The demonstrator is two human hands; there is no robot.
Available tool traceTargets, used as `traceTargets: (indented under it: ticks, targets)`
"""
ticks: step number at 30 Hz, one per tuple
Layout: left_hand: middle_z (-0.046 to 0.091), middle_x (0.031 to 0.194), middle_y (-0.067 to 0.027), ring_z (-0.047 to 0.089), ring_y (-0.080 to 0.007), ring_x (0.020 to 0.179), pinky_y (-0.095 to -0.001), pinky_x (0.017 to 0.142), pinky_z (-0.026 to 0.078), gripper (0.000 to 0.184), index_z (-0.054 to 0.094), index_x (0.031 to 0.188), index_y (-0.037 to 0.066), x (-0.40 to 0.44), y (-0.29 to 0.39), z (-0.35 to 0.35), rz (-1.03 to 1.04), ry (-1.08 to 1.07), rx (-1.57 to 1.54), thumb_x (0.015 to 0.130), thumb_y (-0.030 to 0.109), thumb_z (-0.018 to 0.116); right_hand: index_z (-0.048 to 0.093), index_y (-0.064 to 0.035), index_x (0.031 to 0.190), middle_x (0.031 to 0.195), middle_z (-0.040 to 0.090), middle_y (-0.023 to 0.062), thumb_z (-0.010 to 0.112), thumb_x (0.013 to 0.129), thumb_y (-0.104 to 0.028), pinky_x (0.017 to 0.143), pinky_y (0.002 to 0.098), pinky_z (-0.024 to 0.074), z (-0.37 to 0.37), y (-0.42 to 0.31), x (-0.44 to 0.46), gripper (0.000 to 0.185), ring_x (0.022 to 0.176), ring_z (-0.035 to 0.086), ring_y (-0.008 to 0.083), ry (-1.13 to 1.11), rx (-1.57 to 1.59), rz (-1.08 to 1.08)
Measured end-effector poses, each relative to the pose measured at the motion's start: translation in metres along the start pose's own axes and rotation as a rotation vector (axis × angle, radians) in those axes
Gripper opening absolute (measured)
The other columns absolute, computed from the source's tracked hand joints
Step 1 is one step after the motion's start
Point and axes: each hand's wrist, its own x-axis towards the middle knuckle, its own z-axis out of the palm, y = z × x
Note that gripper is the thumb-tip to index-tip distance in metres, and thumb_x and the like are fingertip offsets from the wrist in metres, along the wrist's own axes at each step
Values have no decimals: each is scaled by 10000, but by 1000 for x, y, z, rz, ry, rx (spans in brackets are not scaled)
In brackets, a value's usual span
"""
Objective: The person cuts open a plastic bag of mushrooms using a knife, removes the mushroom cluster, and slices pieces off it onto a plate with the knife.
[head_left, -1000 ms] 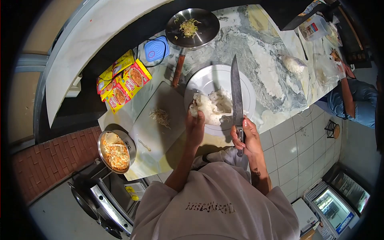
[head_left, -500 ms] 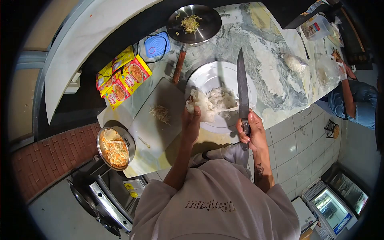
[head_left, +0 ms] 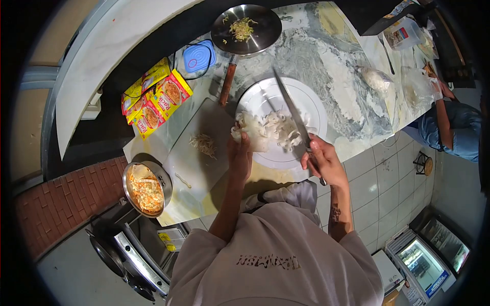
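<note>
A white plate (head_left: 296,86) holds a loose heap of pale, wet-looking strips (head_left: 284,127). My left hand (head_left: 240,157), at the plate's left edge, grips a clump of white food (head_left: 251,133) that touches the heap. My right hand (head_left: 325,162) is wrapped round the handle of a long knife (head_left: 292,104). Its blade slants up and left over the plate. Left of the plate, a translucent cutting board (head_left: 204,120) carries a small pile of thin shreds (head_left: 203,145).
A pan (head_left: 258,30) with sprouts lies at the top, beside a blue container (head_left: 199,57). Yellow-red packets (head_left: 166,97) and a metal bowl (head_left: 166,179) of shredded food are at left. A person (head_left: 454,125) stands at right near plastic bags (head_left: 416,86).
My right hand has moved slightly right and turned, so the upright blade now leans left across the plate. My left hand has shifted left with the white clump.
</note>
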Motion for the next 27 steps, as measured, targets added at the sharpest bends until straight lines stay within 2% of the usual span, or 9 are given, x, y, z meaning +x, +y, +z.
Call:
traceTargets:
  ticks: [2, 4, 6, 8, 10, 16, 22, 23, 27]
  targets:
    - [514, 1303, -57, 487, -142, 1197, -330, 1035, 387, 434, 417, 1384, 38, -3, 4, 11, -3, 74, 25, 998, 193, 539, 513, 55, 1211, 662, 592, 86, 354, 1056, -379, 492, 249, 388, 9, -7, 7, 488, 486, 476, 95, 4, -269, 30]
    - [512, 1303, -49, 484, -134, 1196, -325, 1035, 385, 436, 413, 1387, 44, -5, 5, 9, -33, 88, 16, 997, 193, 540, 549, 50, 1171, 624, 570, 58, 328, 1056, -409, 544, 268, 405, 11, -6, 11, 522, 547, 506, 105, 7, -319, 37]
    - [509, 1302, -41, 480, -126, 1194, -320, 1035, 383, 438, 409, 1390, 51, -6, 6, 8, -65, 102, 3, 997, 192, 541, 484, 20, 1344, 592, 562, 17, 310, 1060, -408, 387, 218, 292, 6, 7, 17, 543, 394, 372, 44, 8, -288, -24]
    - [521, 1259, -1, 495, -66, 1115, -224, 919, 430, 468, 444, 1348, 82, -5, 7, 8, -37, 71, -9, 967, 293, 615, 499, 7, 1334, 588, 552, 11, 292, 1061, -418, 383, 216, 286, 7, 6, 17, 546, 392, 367, 42, 59, -260, -65]
    - [523, 1259, -3, 496, -71, 1122, -232, 929, 431, 469, 445, 1350, 83, -4, 1, -2, -55, 65, -8, 967, 293, 614, 514, -6, 1323, 584, 542, 5, 275, 1061, -428, 380, 214, 281, 9, 1, 14, 552, 391, 363, 40, 115, -231, -104]
    - [528, 1272, -27, 496, -103, 1172, -281, 982, 433, 463, 445, 1352, 66, -1, -1, -3, -82, 17, -23, 975, 287, 597, 535, -50, 1256, 578, 516, -15, 260, 1059, -434, 414, 205, 284, 12, -1, 11, 512, 428, 373, 27, 143, -130, 3]
    - [505, 1341, -85, 485, -187, 1243, -374, 1043, 405, 485, 396, 1400, 38, 1, -2, 4, -74, -88, -80, 1002, 274, 540, 384, -32, 1404, 557, 490, 4, 265, 1052, -444, 474, 226, 329, 38, 6, 5, 555, 472, 418, 73, -56, -110, -2]
    - [499, 1354, -97, 479, -205, 1259, -395, 1059, 392, 496, 381, 1414, 36, 1, -4, 5, -59, -102, -78, 1006, 276, 530, 317, -19, 1457, 544, 471, 11, 294, 1059, -384, 517, 250, 372, 39, 8, 4, 541, 500, 442, 94, -117, -119, 2]
    - [499, 1355, -113, 480, -218, 1262, -407, 1074, 375, 518, 373, 1419, 36, 3, -12, 5, -41, -99, -105, 1002, 299, 533, 221, -16, 1509, 536, 462, 18, 335, 1061, -263, 531, 267, 406, 55, 17, 5, 524, 485, 453, 114, -94, -207, -35]
